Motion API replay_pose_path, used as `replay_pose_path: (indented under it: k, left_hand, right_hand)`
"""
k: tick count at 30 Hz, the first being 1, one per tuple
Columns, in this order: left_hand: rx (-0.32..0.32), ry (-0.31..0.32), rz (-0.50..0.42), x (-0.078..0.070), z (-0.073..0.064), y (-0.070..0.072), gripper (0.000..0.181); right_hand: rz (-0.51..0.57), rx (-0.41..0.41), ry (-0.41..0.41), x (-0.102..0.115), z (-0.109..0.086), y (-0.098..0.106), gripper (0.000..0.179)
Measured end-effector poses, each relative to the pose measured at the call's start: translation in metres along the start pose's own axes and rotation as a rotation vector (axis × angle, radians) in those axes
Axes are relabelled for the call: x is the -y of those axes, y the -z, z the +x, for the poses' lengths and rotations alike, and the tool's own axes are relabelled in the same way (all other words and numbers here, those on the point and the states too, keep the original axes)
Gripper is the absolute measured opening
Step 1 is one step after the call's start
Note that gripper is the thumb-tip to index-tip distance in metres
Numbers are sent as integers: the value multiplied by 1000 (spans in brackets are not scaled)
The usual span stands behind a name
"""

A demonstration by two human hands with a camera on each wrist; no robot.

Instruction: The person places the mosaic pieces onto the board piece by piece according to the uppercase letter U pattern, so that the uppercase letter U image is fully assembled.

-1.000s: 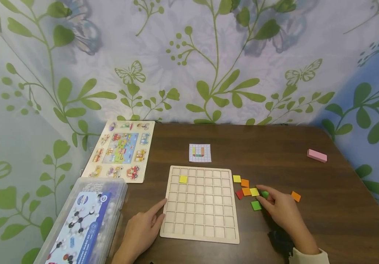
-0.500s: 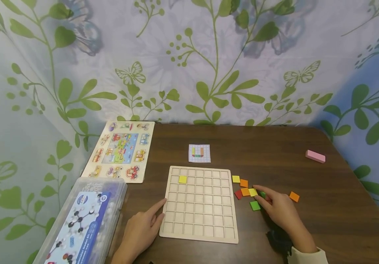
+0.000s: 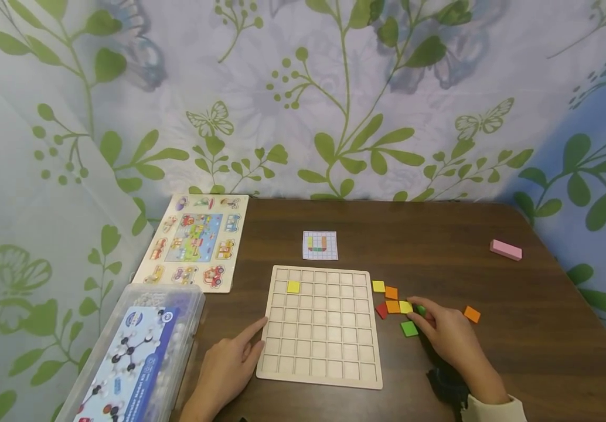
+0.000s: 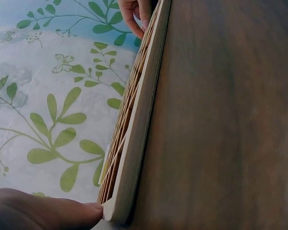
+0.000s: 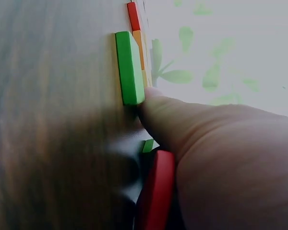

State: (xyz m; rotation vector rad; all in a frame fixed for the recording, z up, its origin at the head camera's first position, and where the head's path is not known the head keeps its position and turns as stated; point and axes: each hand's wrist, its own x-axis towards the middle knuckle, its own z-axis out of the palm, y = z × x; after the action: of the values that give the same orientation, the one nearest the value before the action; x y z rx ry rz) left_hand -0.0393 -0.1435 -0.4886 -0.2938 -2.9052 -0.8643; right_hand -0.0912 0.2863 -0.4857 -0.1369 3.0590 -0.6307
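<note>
Both hands are bare, with no rings or gloves. The left hand shows no sleeve down to the picture's lower edge. The right hand has a black band round the wrist, just behind the hand, and behind the band a cream sleeve cuff. Fingernails are short and unpainted.

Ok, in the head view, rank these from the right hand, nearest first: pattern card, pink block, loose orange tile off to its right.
1. Loose orange tile, just right of the right hand.
2. Pink block, far right, toward the table's back.
3. Pattern card, back left, beyond the grid board.
</note>
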Motion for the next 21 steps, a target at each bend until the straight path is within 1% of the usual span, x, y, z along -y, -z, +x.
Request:
replay_pose_path:
  k: [3,7,11,17,21]
  left_hand:
    - [7,3,3,0,0,0,41]
    - [33,23,1,0,0,-1,41]
    - [47,44,1,0,1,-1,41]
    - [52,56,9,0,1,0,41]
    - [49,56,6,0,1,0,40]
  right_hand:
    - [3,-3,2,0,0,1,38]
    - [22,-1,-9,0,0,1,38]
    - [34,-18,-13,1,-1,2,38]
    - [36,-39,-46,5,-4,7,42]
    - [41,-44,-41,8,-4,8,41]
